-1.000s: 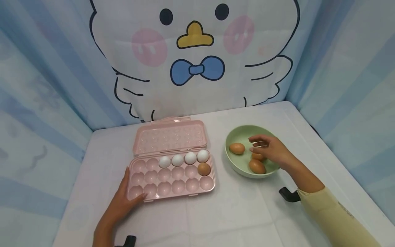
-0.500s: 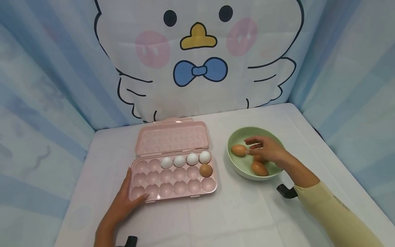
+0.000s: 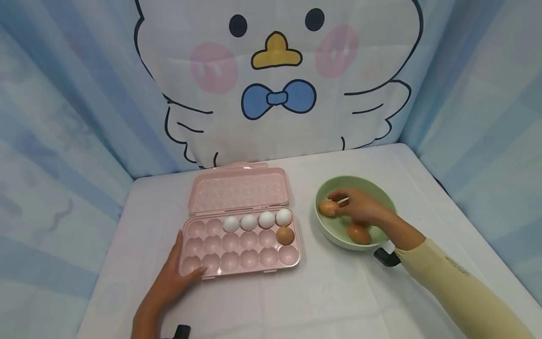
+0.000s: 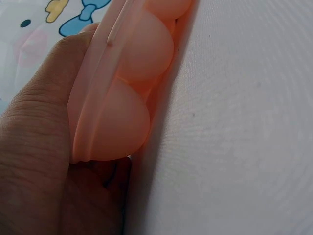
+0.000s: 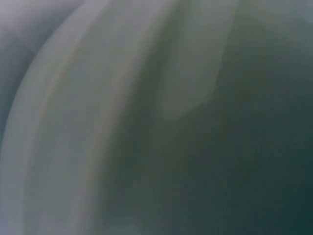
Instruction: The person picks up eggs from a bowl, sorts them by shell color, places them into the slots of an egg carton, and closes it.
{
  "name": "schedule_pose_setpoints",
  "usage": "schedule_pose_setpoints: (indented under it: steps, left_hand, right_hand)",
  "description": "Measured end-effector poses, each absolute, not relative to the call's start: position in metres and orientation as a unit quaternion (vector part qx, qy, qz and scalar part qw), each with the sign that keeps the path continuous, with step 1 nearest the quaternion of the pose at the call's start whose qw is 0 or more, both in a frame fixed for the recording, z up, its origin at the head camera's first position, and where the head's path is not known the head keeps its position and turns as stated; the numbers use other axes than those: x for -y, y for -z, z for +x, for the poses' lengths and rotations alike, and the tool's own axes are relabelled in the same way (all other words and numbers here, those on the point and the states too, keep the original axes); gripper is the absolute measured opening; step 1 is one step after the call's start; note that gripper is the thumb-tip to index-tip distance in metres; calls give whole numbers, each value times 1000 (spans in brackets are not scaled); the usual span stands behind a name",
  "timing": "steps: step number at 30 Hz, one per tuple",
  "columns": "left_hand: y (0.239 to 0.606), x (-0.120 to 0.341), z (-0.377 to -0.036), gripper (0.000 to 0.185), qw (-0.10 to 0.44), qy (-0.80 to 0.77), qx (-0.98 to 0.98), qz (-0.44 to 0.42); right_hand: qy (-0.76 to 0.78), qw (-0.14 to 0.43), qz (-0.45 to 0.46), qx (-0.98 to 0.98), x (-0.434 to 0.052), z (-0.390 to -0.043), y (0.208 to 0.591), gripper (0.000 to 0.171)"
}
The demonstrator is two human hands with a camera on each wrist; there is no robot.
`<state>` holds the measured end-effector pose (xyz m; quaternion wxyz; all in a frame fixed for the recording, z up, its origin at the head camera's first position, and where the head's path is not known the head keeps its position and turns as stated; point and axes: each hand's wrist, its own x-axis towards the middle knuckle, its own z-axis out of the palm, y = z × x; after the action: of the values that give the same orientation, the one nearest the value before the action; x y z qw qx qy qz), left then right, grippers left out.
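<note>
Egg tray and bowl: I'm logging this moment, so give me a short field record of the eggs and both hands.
tray: pink, lid open
white eggs: four, tray's back row
brown egg in tray: one, middle row
bowl: green, two brown eggs visible
right hand: fingers on the bowl's left egg
left hand: rests on tray's front-left corner

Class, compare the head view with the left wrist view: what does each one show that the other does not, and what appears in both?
Only the head view shows the green bowl, the right hand pinching a brown egg in it, the four white eggs and one brown egg in the tray.

Only the left wrist view shows the rounded undersides of the tray cups close up.

Both show the left hand against the pink egg tray, which lies on the white table.
</note>
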<state>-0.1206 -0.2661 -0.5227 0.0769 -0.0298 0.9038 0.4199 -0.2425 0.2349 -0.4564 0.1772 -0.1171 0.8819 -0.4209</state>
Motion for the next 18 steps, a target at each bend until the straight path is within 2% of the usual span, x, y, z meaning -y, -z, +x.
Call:
schedule_pose_setpoints:
  steps: [11, 18]
  left_hand:
    - [526, 266, -121, 126, 72, -421, -904, -23]
    - [524, 268, -121, 126, 69, -417, -906, -20]
  right_hand:
    - [397, 190, -121, -890, -224, -241, 460, 38]
    - [407, 181, -131, -885, -226, -237, 465, 43]
